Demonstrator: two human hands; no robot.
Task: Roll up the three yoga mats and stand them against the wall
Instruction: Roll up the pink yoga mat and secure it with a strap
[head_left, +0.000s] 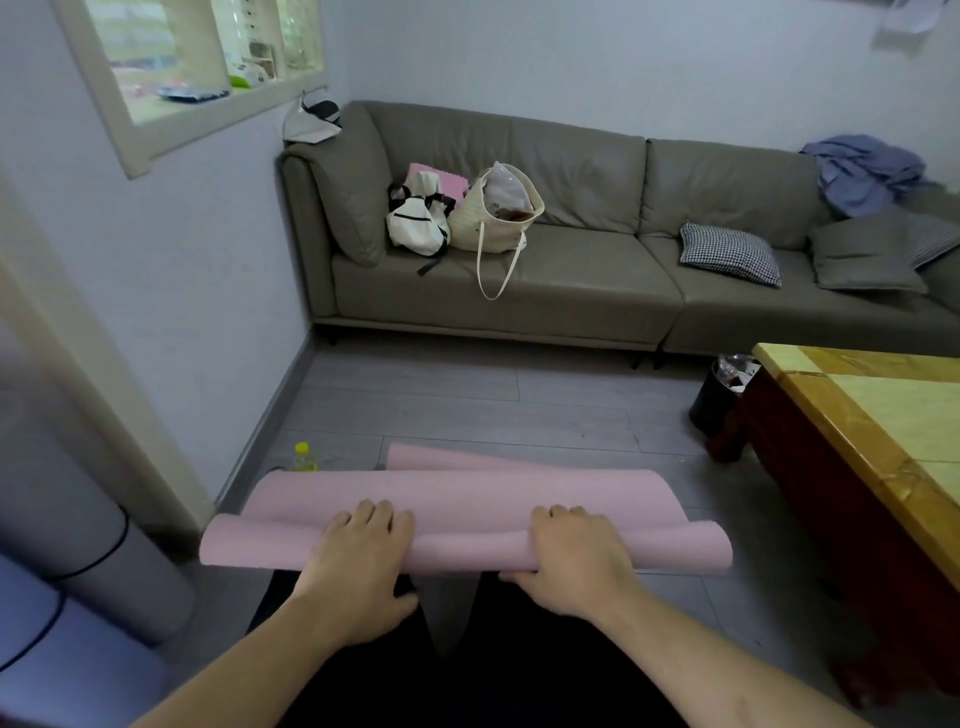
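A pink yoga mat (467, 499) lies on the grey floor in front of me, its near end curled into a loose roll. My left hand (358, 561) grips the roll left of its middle, fingers curled over the top. My right hand (571, 556) grips it right of its middle in the same way. A short stretch of the mat's far end (431, 460) lies flat beyond the roll. At the lower left, a grey rolled mat (98, 530) with a black strap and a lavender rolled mat (57, 665) stand by the wall (171, 322).
A grey sofa (571, 291) with bags and cushions fills the far side. A wooden coffee table (872, 447) stands at the right, a black bin (719, 395) at its corner. A yellow-capped bottle (304, 457) stands on the floor near the left wall.
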